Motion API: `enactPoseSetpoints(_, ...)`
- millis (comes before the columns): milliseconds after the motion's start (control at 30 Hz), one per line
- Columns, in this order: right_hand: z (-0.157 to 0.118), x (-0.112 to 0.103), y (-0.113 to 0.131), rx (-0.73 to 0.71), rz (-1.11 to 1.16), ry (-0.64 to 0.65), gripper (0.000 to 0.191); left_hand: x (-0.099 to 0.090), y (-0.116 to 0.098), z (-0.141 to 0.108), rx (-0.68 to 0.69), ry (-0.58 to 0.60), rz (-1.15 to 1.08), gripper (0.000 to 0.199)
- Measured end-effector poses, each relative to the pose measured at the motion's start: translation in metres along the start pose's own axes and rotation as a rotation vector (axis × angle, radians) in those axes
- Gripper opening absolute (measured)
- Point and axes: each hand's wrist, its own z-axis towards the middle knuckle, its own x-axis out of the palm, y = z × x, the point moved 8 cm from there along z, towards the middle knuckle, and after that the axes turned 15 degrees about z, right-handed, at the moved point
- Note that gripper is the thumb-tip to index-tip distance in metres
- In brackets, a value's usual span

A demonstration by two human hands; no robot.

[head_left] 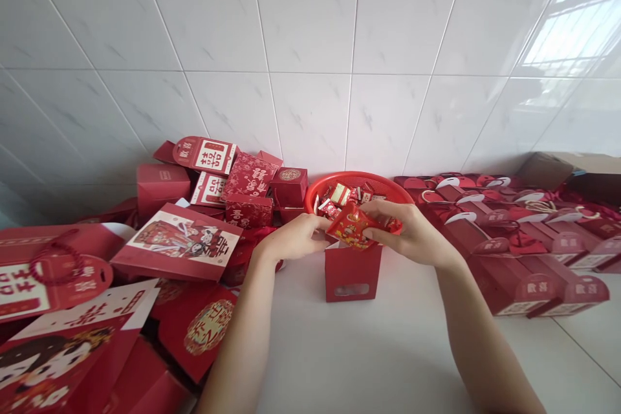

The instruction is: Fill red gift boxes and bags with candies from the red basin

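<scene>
A small red box (352, 275) with a clear window stands upright on the pale surface, its top behind a shiny red packet (353, 226). My right hand (405, 233) grips that packet by its right side, thumb in front, above the box's opening. At the packet's left edge is my left hand (303, 236), its fingers bent near the box's upper left corner; whether it pinches anything is hidden. Behind both hands sits a red plastic basket (359, 178) holding several small wrapped sweets.
Red boxes and bags (184, 242) lie heaped at the left. Several closed red gift boxes (509, 278) stand in rows at the right, with a brown cardboard box (567, 168) behind them. A tiled wall (310, 110) rises behind everything.
</scene>
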Motion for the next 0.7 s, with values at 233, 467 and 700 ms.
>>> enactPoseSetpoints(233,0.0002,0.0011,-0.0048,0.005,-0.052,0.009,0.031,0.0002,0.0048,-0.0002,-0.029,0.014,0.063,0.028)
enactPoseSetpoints(467,-0.0041,-0.0048,-0.0028,0.008,-0.184,0.019,0.035,-0.0007,0.0070,0.0035,-0.005,-0.023,0.077,0.027)
enactPoseSetpoints(700,-0.0005,0.0005,-0.0018,-0.015,-0.173,0.009,0.036,-0.0008,0.0041,0.0028,-0.004,-0.024,0.067,0.029)
